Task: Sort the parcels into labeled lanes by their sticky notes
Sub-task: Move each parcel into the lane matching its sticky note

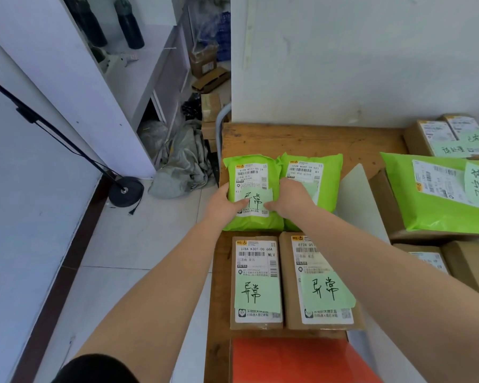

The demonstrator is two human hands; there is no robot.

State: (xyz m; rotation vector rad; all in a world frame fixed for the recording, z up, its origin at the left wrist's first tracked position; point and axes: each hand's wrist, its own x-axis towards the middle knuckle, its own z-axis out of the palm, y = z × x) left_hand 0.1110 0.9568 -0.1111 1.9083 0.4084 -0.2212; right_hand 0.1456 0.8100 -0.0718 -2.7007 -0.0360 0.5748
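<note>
Both hands grip one green parcel (253,189) at the far left of the wooden table (302,139): the left hand (224,201) wraps its left edge, the right hand (289,200) its right edge, thumbs pressing near its pale green sticky note (256,199). A second green parcel (318,186) lies touching it on the right. Just nearer sit two brown boxes (256,283), side by side, each bearing a handwritten green note, and nearest lies an orange sheet (293,360)

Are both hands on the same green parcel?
Yes, the left hand and right hand grip opposite sides of the left green parcel.
</note>
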